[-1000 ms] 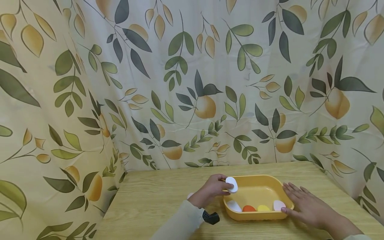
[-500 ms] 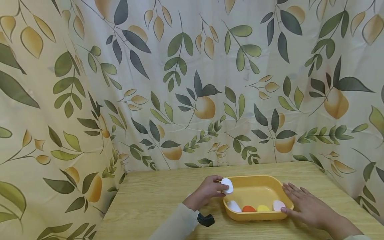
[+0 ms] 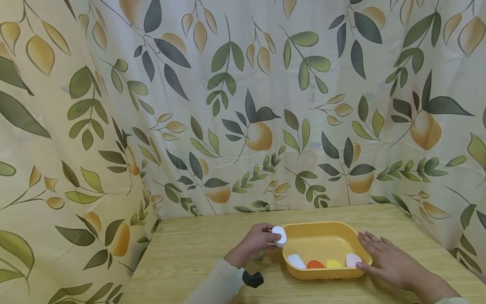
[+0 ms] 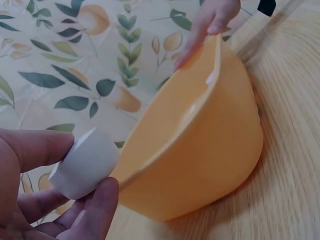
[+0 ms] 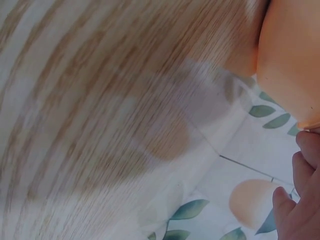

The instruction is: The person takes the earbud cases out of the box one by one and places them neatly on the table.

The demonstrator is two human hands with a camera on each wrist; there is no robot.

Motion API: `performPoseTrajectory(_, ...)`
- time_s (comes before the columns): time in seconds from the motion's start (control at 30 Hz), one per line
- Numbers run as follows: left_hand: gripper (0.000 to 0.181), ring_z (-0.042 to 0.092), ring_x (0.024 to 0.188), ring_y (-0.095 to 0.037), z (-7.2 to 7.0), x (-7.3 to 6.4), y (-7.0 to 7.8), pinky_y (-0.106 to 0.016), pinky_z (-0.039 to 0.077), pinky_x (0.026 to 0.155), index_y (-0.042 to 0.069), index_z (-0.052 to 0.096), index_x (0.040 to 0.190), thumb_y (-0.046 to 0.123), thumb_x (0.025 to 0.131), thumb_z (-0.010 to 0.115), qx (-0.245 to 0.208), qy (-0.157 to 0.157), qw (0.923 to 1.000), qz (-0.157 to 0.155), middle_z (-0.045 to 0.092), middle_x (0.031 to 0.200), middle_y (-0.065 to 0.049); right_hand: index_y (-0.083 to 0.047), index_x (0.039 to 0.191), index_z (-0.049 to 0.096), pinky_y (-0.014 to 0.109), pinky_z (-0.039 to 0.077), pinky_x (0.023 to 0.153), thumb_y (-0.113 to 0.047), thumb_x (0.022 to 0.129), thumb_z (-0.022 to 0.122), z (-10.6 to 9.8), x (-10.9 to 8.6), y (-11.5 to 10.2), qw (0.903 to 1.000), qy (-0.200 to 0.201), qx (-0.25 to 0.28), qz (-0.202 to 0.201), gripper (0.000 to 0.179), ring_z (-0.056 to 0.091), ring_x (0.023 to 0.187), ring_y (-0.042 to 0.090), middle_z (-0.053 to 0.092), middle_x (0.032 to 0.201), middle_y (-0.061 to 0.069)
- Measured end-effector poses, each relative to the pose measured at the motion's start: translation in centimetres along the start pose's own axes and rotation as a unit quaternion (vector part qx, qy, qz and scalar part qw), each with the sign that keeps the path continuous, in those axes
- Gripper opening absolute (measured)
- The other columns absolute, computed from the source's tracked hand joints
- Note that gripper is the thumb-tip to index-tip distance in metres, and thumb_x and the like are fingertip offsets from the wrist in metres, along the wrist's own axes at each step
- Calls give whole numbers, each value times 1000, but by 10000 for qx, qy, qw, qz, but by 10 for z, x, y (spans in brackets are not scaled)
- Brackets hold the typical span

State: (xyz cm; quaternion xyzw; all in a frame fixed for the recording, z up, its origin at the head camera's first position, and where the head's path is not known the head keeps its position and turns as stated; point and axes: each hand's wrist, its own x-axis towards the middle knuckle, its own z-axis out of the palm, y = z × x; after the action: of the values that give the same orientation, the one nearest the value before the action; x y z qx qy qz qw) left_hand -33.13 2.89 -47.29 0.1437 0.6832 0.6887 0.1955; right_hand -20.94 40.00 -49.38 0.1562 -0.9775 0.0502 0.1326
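Note:
My left hand (image 3: 253,245) pinches a thick white rounded piece (image 3: 279,236) between thumb and fingers, just outside the left rim of a yellow plastic tray (image 3: 319,273). In the left wrist view the white piece (image 4: 86,163) shows a flat face and a thick side, close to the tray wall (image 4: 200,150). My right hand (image 3: 391,261) rests on the tray's right rim with fingers extended. Along the tray's near side lie a white piece (image 3: 296,261), an orange-red piece (image 3: 315,264), a yellow piece (image 3: 333,264) and a pale pink piece (image 3: 353,260).
A small pale object (image 3: 260,255) on the table is partly hidden behind my left wrist. The tray stands on a light wood-grain table (image 3: 197,240). Leaf-and-fruit patterned curtains (image 3: 235,105) enclose the back and sides.
My left hand has moved left with the white piece, from over the tray's left rim to just outside it. The right hand and the tray have stayed in place.

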Motion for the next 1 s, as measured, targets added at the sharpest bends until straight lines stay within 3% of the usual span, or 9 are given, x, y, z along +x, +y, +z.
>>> performPoseTrajectory(0.3,36,67,84,-22,-14,-1,-2,-37,58,75,-5,59,117,6,86,73,245,106,9996,-97,62,102,-12,4,143,42,12,-21,100,-57,92,57,0,1,-1,9998,-135,97,147,81,34,135,42,40,148,20)
performPoseTrajectory(0.5,37,66,82,-20,-24,-3,-4,-36,58,74,-5,59,119,7,87,73,243,155,9996,-79,62,102,-12,4,144,41,12,-20,101,-57,93,55,1,0,0,9997,-120,125,170,81,13,145,26,39,149,20)
performPoseTrajectory(0.7,42,66,83,-19,-35,-3,-5,-37,58,76,-7,55,124,7,87,72,95,138,9999,19,60,104,-13,4,143,42,13,-19,102,-55,93,56,1,1,0,9999,-17,89,78,79,29,140,37,39,148,20)
performPoseTrajectory(0.83,38,65,85,-22,-42,-2,-10,-39,58,77,-8,55,121,4,88,70,84,105,9999,25,59,104,-16,5,142,43,13,-18,103,-54,93,58,2,-1,1,9999,133,-5,-61,78,21,144,27,41,147,21)
performPoseTrajectory(1.0,41,66,85,-24,-52,-2,-17,-40,58,76,-9,53,122,3,87,71,231,159,9996,4,59,103,-16,5,141,45,13,-17,103,-53,92,59,4,-2,1,9996,235,-32,-132,77,21,143,28,42,146,21)
